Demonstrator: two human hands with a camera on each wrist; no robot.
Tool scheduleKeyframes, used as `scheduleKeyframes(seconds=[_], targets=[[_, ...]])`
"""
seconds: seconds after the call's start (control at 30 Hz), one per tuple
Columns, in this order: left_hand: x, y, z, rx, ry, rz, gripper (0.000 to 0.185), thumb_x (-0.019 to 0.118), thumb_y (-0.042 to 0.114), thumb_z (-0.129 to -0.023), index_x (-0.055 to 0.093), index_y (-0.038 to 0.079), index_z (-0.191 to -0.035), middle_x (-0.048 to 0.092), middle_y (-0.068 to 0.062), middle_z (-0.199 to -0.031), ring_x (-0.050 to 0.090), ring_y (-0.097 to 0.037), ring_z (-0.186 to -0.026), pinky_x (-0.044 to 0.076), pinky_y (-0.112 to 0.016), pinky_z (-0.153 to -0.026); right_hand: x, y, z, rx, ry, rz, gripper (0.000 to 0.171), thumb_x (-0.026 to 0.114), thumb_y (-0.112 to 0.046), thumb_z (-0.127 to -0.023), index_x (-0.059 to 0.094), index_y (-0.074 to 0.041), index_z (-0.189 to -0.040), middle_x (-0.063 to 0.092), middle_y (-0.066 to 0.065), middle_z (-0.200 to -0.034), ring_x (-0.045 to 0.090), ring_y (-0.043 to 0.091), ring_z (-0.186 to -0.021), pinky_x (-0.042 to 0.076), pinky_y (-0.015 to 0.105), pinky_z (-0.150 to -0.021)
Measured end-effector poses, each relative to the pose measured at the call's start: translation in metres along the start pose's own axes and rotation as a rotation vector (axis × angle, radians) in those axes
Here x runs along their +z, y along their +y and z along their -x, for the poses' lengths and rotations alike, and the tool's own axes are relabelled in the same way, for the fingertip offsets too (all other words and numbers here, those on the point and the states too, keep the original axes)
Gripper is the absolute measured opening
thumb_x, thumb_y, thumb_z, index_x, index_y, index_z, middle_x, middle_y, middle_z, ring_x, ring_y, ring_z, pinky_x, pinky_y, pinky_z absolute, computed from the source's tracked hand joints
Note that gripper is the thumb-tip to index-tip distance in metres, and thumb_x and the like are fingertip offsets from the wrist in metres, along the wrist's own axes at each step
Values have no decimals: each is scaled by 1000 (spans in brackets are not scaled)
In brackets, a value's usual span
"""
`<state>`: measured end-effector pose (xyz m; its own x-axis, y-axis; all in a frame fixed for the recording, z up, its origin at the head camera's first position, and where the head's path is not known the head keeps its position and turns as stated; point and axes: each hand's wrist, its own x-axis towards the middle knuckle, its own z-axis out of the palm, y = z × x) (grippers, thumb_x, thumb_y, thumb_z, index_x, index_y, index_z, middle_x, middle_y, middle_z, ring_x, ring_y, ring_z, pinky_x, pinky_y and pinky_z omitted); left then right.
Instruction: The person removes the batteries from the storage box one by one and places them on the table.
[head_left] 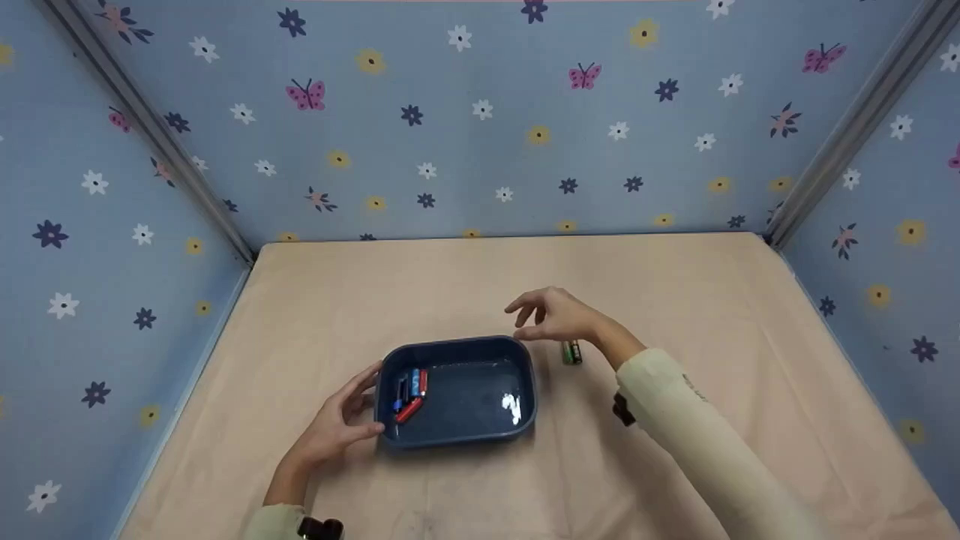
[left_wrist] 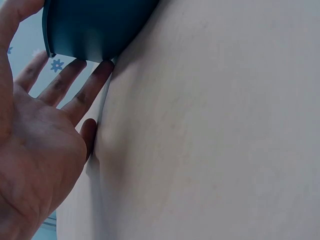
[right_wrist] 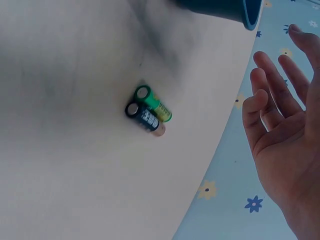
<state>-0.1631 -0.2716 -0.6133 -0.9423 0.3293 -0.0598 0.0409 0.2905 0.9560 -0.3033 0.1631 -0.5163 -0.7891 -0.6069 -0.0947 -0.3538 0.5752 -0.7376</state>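
A dark blue tray (head_left: 457,431) sits on the beige table, with several red and blue batteries (head_left: 411,391) lying at its left end. My left hand (head_left: 341,420) rests open against the tray's left wall, its fingers (left_wrist: 82,90) touching the tray (left_wrist: 95,30). My right hand (head_left: 551,315) hovers open above the tray's far right corner and holds nothing. Two batteries, one green (right_wrist: 155,104) and one black (right_wrist: 145,118), lie side by side on the table just right of the tray (right_wrist: 240,9), seen as a pair (head_left: 572,352) below my right hand (right_wrist: 285,125).
Blue walls with flower and butterfly prints enclose the table (head_left: 675,300) on three sides. A small black object (head_left: 622,409) shows under my right forearm. Beige table surface stretches around the tray.
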Motion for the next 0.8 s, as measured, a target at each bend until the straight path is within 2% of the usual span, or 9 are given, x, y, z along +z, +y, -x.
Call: scheduleKeyframes(seconds=[0.3, 0.5, 0.8], targets=[[1, 1, -1, -5, 18, -11, 96, 87, 11, -97, 36, 19, -178, 44, -20, -180, 54, -46, -159, 43, -11, -119, 10, -18, -17, -42, -45, -6, 46, 84, -21, -101, 75, -9, -145, 84, 18, -125, 72, 24, -99, 61, 42, -96], [1, -3, 1, 22, 22, -8, 96, 86, 9, -97, 36, 18, -178, 44, -20, -180, 50, -49, -161, 42, -11, -119, 23, -31, -26, -65, -73, -13, 46, 85, -20, -100, 76, -10, -144, 85, 14, -124, 71, 21, -99, 62, 40, -97], [1, -1, -1, -4, 15, -23, 95, 86, 13, -98, 36, 23, -178, 44, -18, -181, 55, -46, -159, 41, -11, -118, 36, -52, -39, -132, -116, -22, 46, 84, -18, -100, 75, -9, -144, 87, 14, -125, 75, 30, -106, 61, 37, -99]])
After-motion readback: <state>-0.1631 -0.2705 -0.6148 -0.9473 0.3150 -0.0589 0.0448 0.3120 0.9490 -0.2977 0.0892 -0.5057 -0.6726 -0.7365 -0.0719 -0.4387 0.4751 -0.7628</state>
